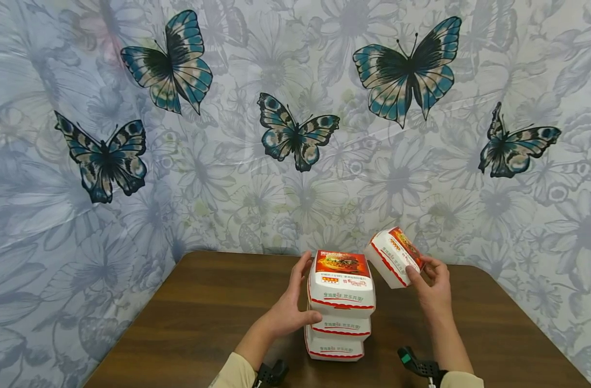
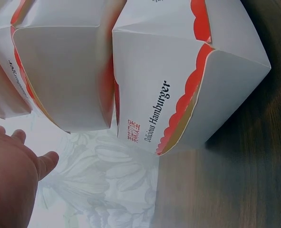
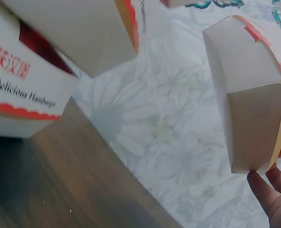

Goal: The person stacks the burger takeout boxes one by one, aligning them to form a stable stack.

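Observation:
Three white and red hamburger boxes stand stacked on the table: a top box [image 1: 342,293] with a burger picture on its lid, a middle box [image 1: 346,325] and a bottom box [image 1: 335,349]. Their edges do not line up exactly. My left hand [image 1: 286,312] is at the stack's left side, thumb and fingers spread; whether it touches a box I cannot tell. To the right of the stack, my right hand [image 1: 433,288] pinches another hamburger box [image 1: 388,263], tilted and raised off the table. In the right wrist view, fingers [image 3: 261,190] grip that held box [image 3: 254,126] at its lower edge.
The brown wooden table [image 1: 213,302] extends to both sides of the stack. Behind it hangs a floral wall covering [image 1: 295,210] with several blue butterflies. A black wrist camera mount [image 1: 421,366] sits at the right wrist.

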### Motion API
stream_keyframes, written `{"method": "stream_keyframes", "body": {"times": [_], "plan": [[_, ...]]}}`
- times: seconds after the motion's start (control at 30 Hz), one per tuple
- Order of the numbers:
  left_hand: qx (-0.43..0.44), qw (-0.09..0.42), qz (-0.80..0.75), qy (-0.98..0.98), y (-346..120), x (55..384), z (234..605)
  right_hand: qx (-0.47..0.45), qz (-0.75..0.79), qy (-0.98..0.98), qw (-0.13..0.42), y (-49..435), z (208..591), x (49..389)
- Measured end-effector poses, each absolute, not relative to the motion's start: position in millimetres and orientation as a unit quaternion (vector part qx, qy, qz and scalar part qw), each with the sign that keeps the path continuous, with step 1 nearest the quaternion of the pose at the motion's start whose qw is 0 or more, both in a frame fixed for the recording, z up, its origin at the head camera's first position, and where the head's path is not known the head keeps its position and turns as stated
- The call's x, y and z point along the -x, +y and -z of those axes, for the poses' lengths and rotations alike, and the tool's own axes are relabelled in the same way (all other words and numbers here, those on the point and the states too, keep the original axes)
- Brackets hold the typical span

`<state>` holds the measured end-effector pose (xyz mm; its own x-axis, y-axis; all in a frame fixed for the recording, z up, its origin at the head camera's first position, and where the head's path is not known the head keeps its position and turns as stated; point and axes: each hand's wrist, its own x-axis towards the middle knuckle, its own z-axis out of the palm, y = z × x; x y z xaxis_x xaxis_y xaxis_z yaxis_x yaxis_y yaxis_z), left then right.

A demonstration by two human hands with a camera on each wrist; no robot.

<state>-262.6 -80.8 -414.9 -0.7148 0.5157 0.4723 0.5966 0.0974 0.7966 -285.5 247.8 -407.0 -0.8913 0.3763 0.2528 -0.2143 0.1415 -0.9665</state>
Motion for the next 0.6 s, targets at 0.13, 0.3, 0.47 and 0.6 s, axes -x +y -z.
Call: {"method": "stream_keyframes", "body": {"times": [0.13, 0.3, 0.47, 0.6], "plan": [[0.372, 0.031, 0.561, -0.739, -81, 263, 415, 0.045, -0.667, -0.707, 0.232, 243, 400, 281], [0.367, 0.030, 0.561, -0.741, -81, 264, 415, 0.018, -0.690, -0.682, 0.240, 239, 390, 277], [0.367, 0.028, 0.560, -0.743, -81, 265, 415, -0.011, -0.702, -0.664, 0.257, 234, 380, 270], [0.372, 0.032, 0.558, -0.741, -81, 263, 415, -0.034, -0.712, -0.651, 0.260, 232, 375, 265]]}}
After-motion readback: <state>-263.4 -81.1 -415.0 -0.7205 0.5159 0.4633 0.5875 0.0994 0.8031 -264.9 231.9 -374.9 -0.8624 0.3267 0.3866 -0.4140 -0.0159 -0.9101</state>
